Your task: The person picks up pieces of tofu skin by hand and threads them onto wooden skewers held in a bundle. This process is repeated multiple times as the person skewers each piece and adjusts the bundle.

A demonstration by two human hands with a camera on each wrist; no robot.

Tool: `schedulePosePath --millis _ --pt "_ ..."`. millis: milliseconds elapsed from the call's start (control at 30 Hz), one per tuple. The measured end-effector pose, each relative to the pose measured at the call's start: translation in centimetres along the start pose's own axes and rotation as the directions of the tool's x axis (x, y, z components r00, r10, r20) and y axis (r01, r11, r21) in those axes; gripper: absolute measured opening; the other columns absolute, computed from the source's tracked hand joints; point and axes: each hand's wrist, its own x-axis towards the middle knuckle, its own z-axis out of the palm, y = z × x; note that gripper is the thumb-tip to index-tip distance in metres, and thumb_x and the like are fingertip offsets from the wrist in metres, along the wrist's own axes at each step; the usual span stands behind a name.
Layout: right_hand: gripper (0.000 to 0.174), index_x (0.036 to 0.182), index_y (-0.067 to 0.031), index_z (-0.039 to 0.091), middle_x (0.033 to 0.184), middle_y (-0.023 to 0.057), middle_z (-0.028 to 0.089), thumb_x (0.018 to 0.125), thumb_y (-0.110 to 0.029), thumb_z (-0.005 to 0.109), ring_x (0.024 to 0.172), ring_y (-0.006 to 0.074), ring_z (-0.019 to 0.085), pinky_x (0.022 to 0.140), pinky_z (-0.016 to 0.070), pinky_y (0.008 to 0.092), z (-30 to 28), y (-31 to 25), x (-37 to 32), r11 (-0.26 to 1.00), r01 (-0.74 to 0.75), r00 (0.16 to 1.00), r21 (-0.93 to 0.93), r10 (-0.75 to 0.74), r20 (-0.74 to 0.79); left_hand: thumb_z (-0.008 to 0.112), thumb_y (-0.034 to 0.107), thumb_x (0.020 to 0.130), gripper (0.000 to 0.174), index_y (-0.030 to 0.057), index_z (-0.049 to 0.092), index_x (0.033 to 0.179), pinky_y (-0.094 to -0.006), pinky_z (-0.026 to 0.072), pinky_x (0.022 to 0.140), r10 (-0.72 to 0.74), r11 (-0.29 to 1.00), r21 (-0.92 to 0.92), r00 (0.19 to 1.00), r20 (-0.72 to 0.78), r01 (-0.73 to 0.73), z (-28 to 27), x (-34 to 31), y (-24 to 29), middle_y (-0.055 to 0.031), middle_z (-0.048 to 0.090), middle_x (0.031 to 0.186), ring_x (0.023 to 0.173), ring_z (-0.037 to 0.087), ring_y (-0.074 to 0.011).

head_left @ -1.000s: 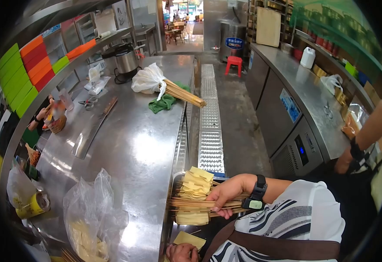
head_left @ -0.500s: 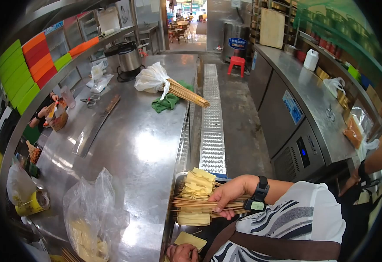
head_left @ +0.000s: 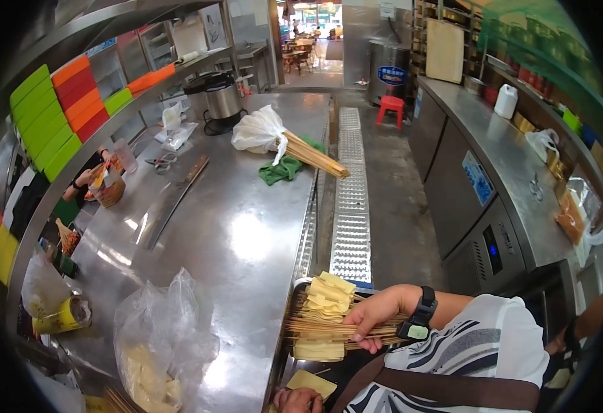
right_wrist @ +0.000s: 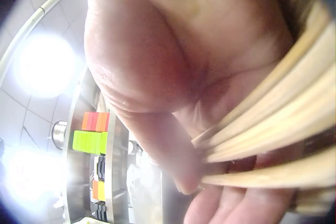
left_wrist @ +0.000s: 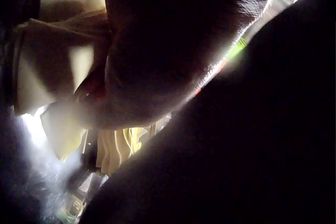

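My right hand (head_left: 377,318) grips a bundle of thin wooden skewers (head_left: 315,329), thumb on top and fingers curled beneath; in the right wrist view the skewers (right_wrist: 283,124) run across the palm. Beyond and in front of that bundle lie folded yellow tofu sheets (head_left: 329,297) on skewers, in a metal tray at the table's edge. Low in the head view, my left hand (head_left: 299,400) holds a flat yellow tofu sheet (head_left: 313,383) close to my body. The left wrist view is dark; pale sheets (left_wrist: 58,71) show beside the left hand (left_wrist: 157,56), whose fingertips are hidden.
On the steel table (head_left: 246,199) are a clear bag of yellow sheets (head_left: 153,351), a cleaver (head_left: 170,203), a green cloth (head_left: 281,171) and a white-bagged skewer bundle (head_left: 315,153). Another person's arm (head_left: 594,306) shows at right. A red stool (head_left: 389,111) stands in the aisle.
The head view has turned a little left, so the scene sits further right. Both hands keep their holds. The other person's arm at right has moved lower and toward the frame's edge.
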Motion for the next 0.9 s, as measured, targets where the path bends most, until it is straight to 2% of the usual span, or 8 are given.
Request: schedulePosePath --millis 267,300,333,367,533,767,800,900 --pt "0.013 0.096 -0.0007 0.051 0.079 0.0076 0.063 0.095 -0.014 0.05 0.074 0.0178 0.067 0.063 0.0556 0.0271 -0.4 0.2 0.0 0.999 -0.04 0.999 -0.004 0.04 -0.025 0.062 0.011 0.078 0.005 0.0059 0.062 0.078 -0.0431 0.035 0.091 -0.033 0.999 0.024 0.999 0.028 0.032 0.2 0.2 0.0 -0.0102 0.062 0.084 0.085 0.056 -0.0318" --pt "0.014 0.097 -0.0009 0.051 0.081 0.0076 0.064 0.095 -0.014 0.051 0.076 0.0177 0.067 0.066 0.0555 0.0275 -0.4 -0.3 -0.2 0.996 -0.084 0.996 0.013 0.084 -0.006 0.063 0.012 0.078 0.01 0.0061 0.064 0.087 -0.0442 0.0357 0.091 -0.039 0.998 0.06 0.995 0.092 0.034 -0.3 0.4 0.0 -0.0121 0.062 0.087 0.089 0.055 -0.0335" --pt "0.011 0.095 -0.0013 0.052 0.08 0.0074 0.063 0.094 -0.013 0.052 0.076 0.018 0.067 0.064 0.0556 0.0267 -0.3 0.0 -0.3 0.998 -0.055 0.997 0.021 0.056 -0.043 0.066 0.012 0.073 0.006 0.01 0.062 0.076 -0.0412 0.0378 0.089 0.098 0.99 0.108 0.995 -0.034 -0.094 0.4 0.7 -1.4 -0.0048 0.057 0.074 0.082 0.056 -0.0277" --pt "0.01 0.095 -0.0019 0.052 0.08 0.0075 0.063 0.093 -0.012 0.052 0.076 0.0185 0.067 0.064 0.0554 0.027 -0.1 0.1 -0.5 0.992 -0.073 0.994 0.099 0.081 -0.077 0.066 0.012 0.073 0.006 0.0094 0.062 0.077 -0.0406 0.0379 0.089 0.077 0.993 0.096 0.997 -0.024 -0.075 1.0 0.1 -2.3 -0.0051 0.058 0.076 0.084 0.056 -0.028" --pt "0.009 0.093 0.0024 0.054 0.08 0.013 0.065 0.091 -0.006 0.054 0.076 0.0264 0.067 0.07 0.0555 0.0339 0.1 -0.7 -1.0 0.984 -0.097 0.978 0.148 0.122 -0.171 0.061 0.012 0.079 0.005 0.0075 0.059 0.081 -0.0397 0.0363 0.094 -0.075 0.995 0.066 0.997 -0.008 0.075 0.9 -0.1 -2.6 -0.005 0.06 0.086 0.09 0.055 -0.027" --pt "0.014 0.1 0.0074 0.054 0.078 0.0198 0.064 0.086 0.003 0.051 0.077 0.0381 0.066 0.069 0.0558 0.0436 -1.7 -0.6 -0.5 0.993 -0.087 0.988 0.075 0.096 -0.125 0.06 0.009 0.076 0.006 0.0048 0.056 0.075 -0.0376 0.0372 0.092 -0.028 0.999 0.028 0.996 -0.081 0.03 1.8 -0.6 -2.8 -0.0087 0.054 0.08 0.09 0.051 -0.028" --pt "0.014 0.092 0.0071 0.054 0.07 0.0209 0.063 0.08 0.0 0.056 0.064 0.0364 0.066 0.06 0.0564 0.0436 -1.1 -0.5 -0.2 0.997 -0.064 0.974 0.054 0.074 -0.213 0.06 0.009 0.075 0.006 0.0043 0.055 0.074 -0.0373 0.0374 0.091 -0.024 1.0 0.015 0.997 -0.078 0.025 2.1 -0.7 -2.9 -0.0089 0.054 0.079 0.09 0.051 -0.0282" --pt "0.013 0.091 0.0072 0.053 0.066 0.019 0.061 0.08 0.0 0.054 0.057 0.0325 0.064 0.052 0.0549 0.0402 0.1 -0.7 -0.2 0.993 -0.026 0.968 0.112 0.053 -0.244 0.059 0.008 0.075 0.007 0.0035 0.056 0.072 -0.0397 0.0359 0.095 -0.039 0.999 0.03 0.989 -0.143 0.044 2.5 -1.0 -3.0 -0.0105 0.054 0.078 0.091 0.051 -0.03"
